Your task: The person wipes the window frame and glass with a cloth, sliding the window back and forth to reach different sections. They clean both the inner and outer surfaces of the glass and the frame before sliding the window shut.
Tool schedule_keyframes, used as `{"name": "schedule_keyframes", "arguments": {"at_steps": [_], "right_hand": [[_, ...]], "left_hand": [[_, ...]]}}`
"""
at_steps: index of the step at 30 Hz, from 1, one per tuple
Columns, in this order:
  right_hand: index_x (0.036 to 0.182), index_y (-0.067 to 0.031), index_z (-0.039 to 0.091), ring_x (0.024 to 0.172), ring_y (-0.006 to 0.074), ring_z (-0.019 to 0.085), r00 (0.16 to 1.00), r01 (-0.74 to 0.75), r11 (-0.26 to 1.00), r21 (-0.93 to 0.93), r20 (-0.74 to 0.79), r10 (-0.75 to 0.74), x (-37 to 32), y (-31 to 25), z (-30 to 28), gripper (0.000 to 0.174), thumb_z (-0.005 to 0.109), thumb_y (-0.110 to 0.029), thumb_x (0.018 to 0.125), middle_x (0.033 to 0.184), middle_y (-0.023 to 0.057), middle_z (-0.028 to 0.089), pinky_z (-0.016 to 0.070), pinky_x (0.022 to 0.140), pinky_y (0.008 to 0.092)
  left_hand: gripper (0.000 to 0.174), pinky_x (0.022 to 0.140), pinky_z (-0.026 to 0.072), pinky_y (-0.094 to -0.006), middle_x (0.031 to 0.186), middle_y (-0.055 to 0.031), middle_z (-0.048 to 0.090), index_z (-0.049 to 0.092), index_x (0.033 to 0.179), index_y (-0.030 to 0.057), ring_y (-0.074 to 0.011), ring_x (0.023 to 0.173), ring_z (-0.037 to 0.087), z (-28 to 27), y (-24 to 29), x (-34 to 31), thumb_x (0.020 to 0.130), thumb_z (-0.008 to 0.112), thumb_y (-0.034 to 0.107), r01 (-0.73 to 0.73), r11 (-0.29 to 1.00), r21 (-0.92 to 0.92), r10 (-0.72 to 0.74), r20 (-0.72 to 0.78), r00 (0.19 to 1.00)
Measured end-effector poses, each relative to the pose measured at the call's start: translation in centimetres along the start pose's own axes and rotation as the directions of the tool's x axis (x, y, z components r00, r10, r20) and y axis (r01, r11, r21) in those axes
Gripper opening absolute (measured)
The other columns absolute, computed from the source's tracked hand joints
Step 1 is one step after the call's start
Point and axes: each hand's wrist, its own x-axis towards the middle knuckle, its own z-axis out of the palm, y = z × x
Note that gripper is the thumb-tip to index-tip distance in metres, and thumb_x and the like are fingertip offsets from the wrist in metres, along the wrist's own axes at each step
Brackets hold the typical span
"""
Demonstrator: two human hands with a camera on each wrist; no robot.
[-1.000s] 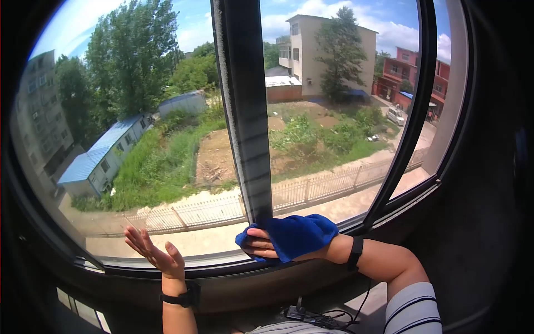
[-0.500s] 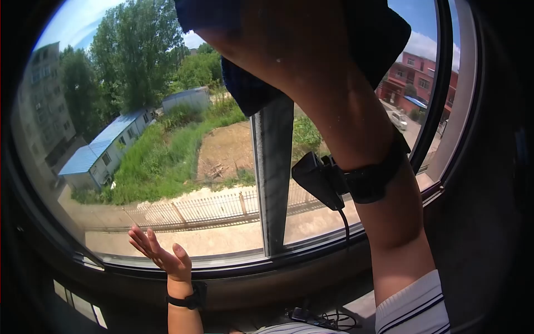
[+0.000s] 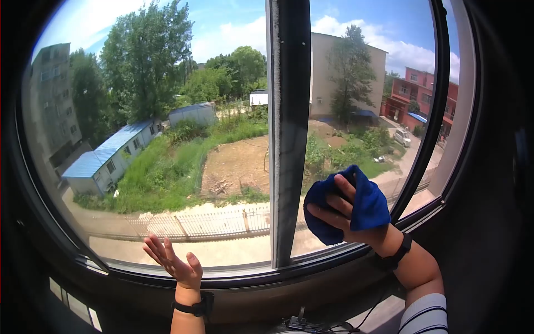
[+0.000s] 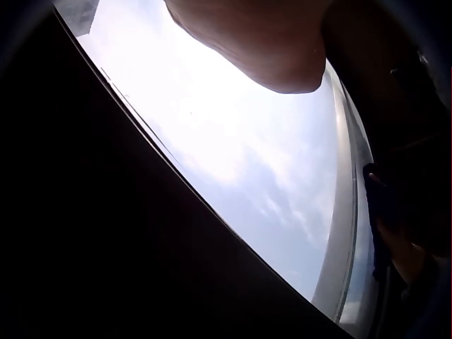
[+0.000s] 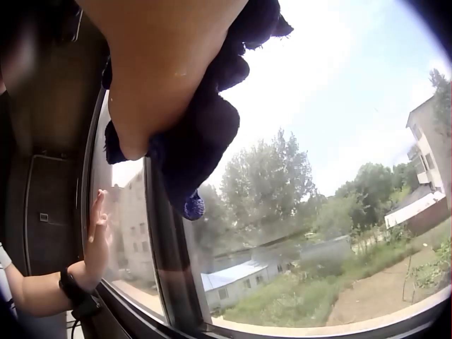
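My right hand (image 3: pixel 340 207) holds a blue cloth (image 3: pixel 371 207) at the lower part of the right window pane, right of the dark upright frame bar (image 3: pixel 290 139). Part of the cloth folds over the back of the hand, and several fingers show between its folds. In the right wrist view the cloth (image 5: pixel 201 134) hangs dark beneath the hand. My left hand (image 3: pixel 177 266) is raised before the bottom of the left pane, fingers straight, holding nothing. The left wrist view shows only part of this hand (image 4: pixel 261 42), against bright sky.
The window's bottom rail (image 3: pixel 222 278) curves across below both hands. A second dark upright bar (image 3: pixel 431 117) stands at the right. Each wrist wears a black strap (image 3: pixel 192 305). Cables and a small device (image 3: pixel 297 323) lie below the sill. Outside are trees, buildings and a fence.
My right hand and the cloth rose from the bottom rail by the upright bar to high across the window, then came down to the right pane. My left hand keeps its pose.
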Motion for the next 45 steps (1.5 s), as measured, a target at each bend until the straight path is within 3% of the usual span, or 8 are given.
{"name": "schedule_keyframes", "arguments": {"at_steps": [9, 11, 13, 22, 29, 31, 34, 45], "right_hand": [[0.126, -0.0036, 0.054, 0.103, 0.0322, 0.065, 0.421, -0.682, 0.655, 0.325, -0.559, 0.715, 9.4, 21.0, -9.3, 0.039, 0.058, -0.025, 0.093, 0.124, 0.0197, 0.059, 0.0501, 0.091, 0.0354], [0.116, -0.0054, 0.060, 0.097, 0.0312, 0.067, 0.837, -0.518, 0.467, -0.717, -0.537, 0.106, 11.9, 24.1, -9.1, 0.039, 0.064, -0.032, 0.087, 0.114, 0.0209, 0.061, 0.0552, 0.081, 0.0440], [0.128, -0.0100, 0.056, 0.104, 0.0331, 0.065, 0.401, -0.707, 0.686, 0.174, -0.700, 0.591, 19.6, 20.8, -9.0, 0.060, 0.071, -0.039, 0.078, 0.115, 0.0172, 0.065, 0.0477, 0.095, 0.0411], [0.117, 0.0018, 0.059, 0.135, 0.0369, 0.039, 0.851, 0.330, 0.920, 0.211, -0.489, -0.193, 26.6, -9.1, 3.1, 0.037, 0.055, -0.015, 0.084, 0.130, 0.0194, 0.055, 0.0162, 0.117, 0.0546], [0.150, -0.0055, 0.021, 0.141, 0.0226, 0.029, 0.986, -0.087, -0.342, 0.936, 0.033, -0.161, 15.0, -11.1, 7.6, 0.054, 0.026, -0.032, 0.102, 0.157, 0.0092, 0.023, 0.0224, 0.118, 0.0373], [0.149, -0.0052, 0.023, 0.141, 0.0249, 0.030, 0.992, -0.061, -0.217, 0.974, 0.036, -0.118, 12.9, -8.3, 7.1, 0.054, 0.026, -0.033, 0.102, 0.156, 0.0105, 0.023, 0.0250, 0.116, 0.0383], [0.140, -0.0178, 0.043, 0.135, 0.0306, 0.040, 0.987, 0.157, 0.934, 0.322, -0.092, -0.134, 11.3, -1.1, -0.2, 0.051, 0.053, -0.028, 0.091, 0.138, 0.0088, 0.048, 0.0343, 0.110, 0.0452], [0.145, -0.0168, 0.035, 0.117, 0.0418, 0.054, 0.660, -0.550, 0.835, -0.006, -0.616, 0.430, 1.5, 18.4, -5.6, 0.080, 0.070, -0.013, 0.073, 0.131, 0.0201, 0.054, 0.0449, 0.101, 0.0451]], "left_hand": [[0.060, 0.115, 0.0049, -0.0603, 0.155, -0.0201, 0.022, 0.030, 0.145, 0.0102, -0.0389, 0.146, 0.012, -0.2, -0.5, -0.8, 0.090, 0.044, 0.029, 0.028, 0.999, -0.026, -0.026, 0.069, 0.997], [0.060, 0.115, 0.0049, -0.0604, 0.155, -0.0198, 0.022, 0.030, 0.145, 0.0102, -0.0391, 0.146, 0.012, -0.3, -0.5, -0.7, 0.090, 0.045, 0.029, 0.018, 0.999, -0.027, -0.016, 0.070, 0.997], [0.058, 0.116, 0.0052, -0.0584, 0.154, -0.0220, 0.023, 0.029, 0.146, 0.0078, -0.0396, 0.145, 0.014, -0.4, -0.4, -0.6, 0.092, 0.041, 0.027, 0.007, 1.000, -0.015, -0.006, 0.078, 0.997], [0.062, 0.115, 0.0051, -0.0618, 0.155, -0.0200, 0.022, 0.026, 0.146, 0.0073, -0.0403, 0.145, 0.011, -0.1, -0.7, -1.3, 0.092, 0.043, 0.033, 0.000, 1.000, 0.020, -0.002, 0.102, 0.995], [0.046, 0.113, 0.0069, -0.0644, 0.151, -0.0273, 0.026, 0.035, 0.132, 0.0103, -0.0453, 0.143, 0.016, -0.5, -0.4, -0.3, 0.096, 0.041, 0.039, -0.035, 0.997, -0.068, 0.038, 0.039, 0.999], [0.036, 0.113, 0.0070, -0.0643, 0.151, -0.0277, 0.026, 0.038, 0.126, 0.0115, -0.0454, 0.143, 0.015, -0.3, -0.4, -0.3, 0.094, 0.042, 0.028, -0.015, 1.000, -0.027, 0.016, 0.050, 0.999], [0.036, 0.113, 0.0067, -0.0638, 0.150, -0.0278, 0.027, 0.038, 0.127, 0.0116, -0.0452, 0.143, 0.016, -0.2, -0.3, -0.1, 0.094, 0.043, 0.025, -0.022, 0.999, -0.036, 0.024, 0.049, 0.998], [0.038, 0.115, 0.0095, -0.0607, 0.152, -0.0250, 0.024, 0.036, 0.132, 0.0132, -0.0428, 0.142, 0.022, 0.0, 0.2, 0.4, 0.095, 0.042, 0.022, -0.052, 0.999, -0.018, 0.051, -0.018, 0.999]]}}
